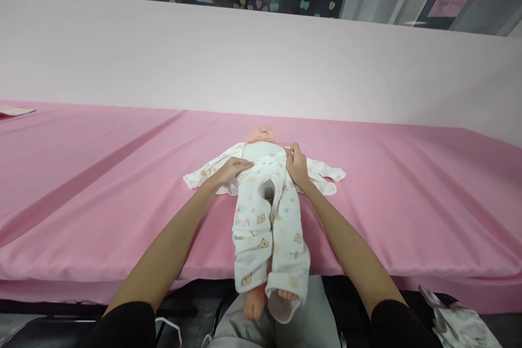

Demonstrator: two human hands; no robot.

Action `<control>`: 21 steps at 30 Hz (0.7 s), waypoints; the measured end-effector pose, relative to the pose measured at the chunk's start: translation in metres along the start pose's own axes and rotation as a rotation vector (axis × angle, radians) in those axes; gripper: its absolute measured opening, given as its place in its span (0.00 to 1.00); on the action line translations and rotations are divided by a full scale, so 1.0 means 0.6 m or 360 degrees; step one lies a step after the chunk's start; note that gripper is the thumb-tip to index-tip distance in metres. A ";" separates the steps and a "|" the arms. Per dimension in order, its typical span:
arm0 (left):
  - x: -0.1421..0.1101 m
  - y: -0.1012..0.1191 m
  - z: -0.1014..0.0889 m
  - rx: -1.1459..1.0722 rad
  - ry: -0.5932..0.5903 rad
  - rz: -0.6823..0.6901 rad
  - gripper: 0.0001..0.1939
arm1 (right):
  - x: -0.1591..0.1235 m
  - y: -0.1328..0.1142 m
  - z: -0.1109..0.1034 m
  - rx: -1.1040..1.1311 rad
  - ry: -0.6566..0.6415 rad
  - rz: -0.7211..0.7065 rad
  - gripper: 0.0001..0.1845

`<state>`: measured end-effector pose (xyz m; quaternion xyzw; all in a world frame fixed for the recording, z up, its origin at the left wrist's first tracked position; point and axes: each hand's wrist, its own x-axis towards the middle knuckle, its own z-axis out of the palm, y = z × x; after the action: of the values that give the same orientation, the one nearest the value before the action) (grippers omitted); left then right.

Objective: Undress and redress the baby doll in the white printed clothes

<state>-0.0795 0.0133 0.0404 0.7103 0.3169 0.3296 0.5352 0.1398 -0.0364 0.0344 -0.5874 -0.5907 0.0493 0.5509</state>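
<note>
A baby doll lies on its back with its head away from me and its feet over the table's near edge. It wears white patterned baby pants, with an opening at the crotch. A matching long-sleeved top lies spread under it, showing on both sides. My left hand is closed on the left side of the pants' waistband. At the waistband's right side, my right hand grips the cloth, its fingertips partly hidden. One doll foot pokes out of its leg cuff; toes show inside the other cuff.
A pink cloth covers the wide table, with a white wall behind it. White crumpled fabric lies below the table edge at the lower right. A flat pale item rests at the far left.
</note>
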 end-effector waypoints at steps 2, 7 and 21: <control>-0.002 -0.002 -0.011 -0.0015 -0.0054 -0.0063 0.22 | -0.001 0.003 0.001 -0.0012 0.0024 -0.0010 0.11; -0.011 -0.015 -0.032 -0.0023 -0.0113 -0.0197 0.20 | -0.001 0.015 0.001 -0.0011 0.0038 -0.0006 0.10; 0.010 -0.049 0.008 -0.0974 0.0397 -0.0283 0.13 | -0.019 0.040 0.012 0.1020 -0.0041 0.0789 0.21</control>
<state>-0.0752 0.0222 0.0115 0.4406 0.3268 0.4458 0.7073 0.1470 -0.0333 0.0080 -0.5100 -0.3926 0.3696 0.6702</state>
